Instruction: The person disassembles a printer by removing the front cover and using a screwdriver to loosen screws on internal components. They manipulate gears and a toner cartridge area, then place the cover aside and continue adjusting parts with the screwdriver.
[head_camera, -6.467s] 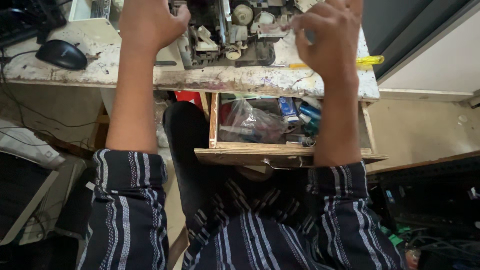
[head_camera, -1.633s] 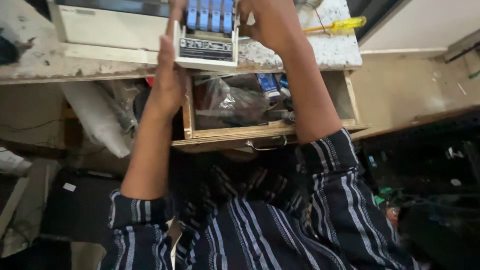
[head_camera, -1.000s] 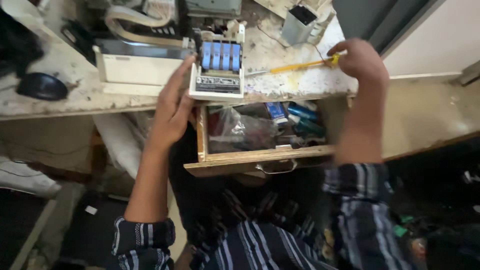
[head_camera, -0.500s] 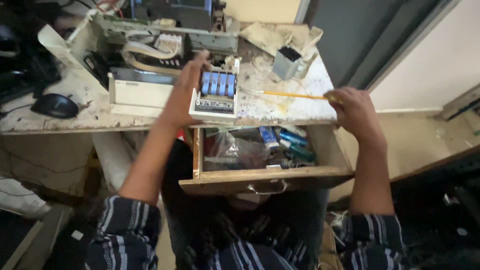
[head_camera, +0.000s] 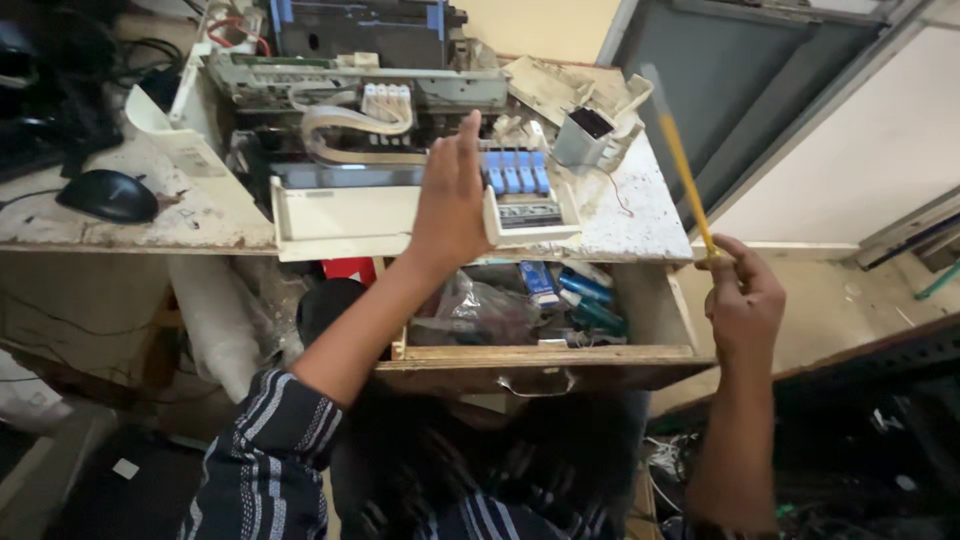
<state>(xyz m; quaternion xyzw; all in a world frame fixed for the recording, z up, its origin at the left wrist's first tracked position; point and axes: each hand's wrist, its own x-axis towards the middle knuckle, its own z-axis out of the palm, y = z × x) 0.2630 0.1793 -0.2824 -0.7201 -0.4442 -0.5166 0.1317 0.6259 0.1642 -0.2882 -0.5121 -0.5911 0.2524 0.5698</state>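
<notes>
Two hands are busy: the left hand (head_camera: 452, 205) lies flat, fingers spread, on the white cartridge carriage (head_camera: 527, 205) at the worktop (head_camera: 640, 215) edge, its blue cartridges just right of the fingers. The right hand (head_camera: 745, 300) has its grip clamped on a yellow screwdriver (head_camera: 683, 165), shaft rising up-left above it. Below, an open drawer (head_camera: 545, 355).
</notes>
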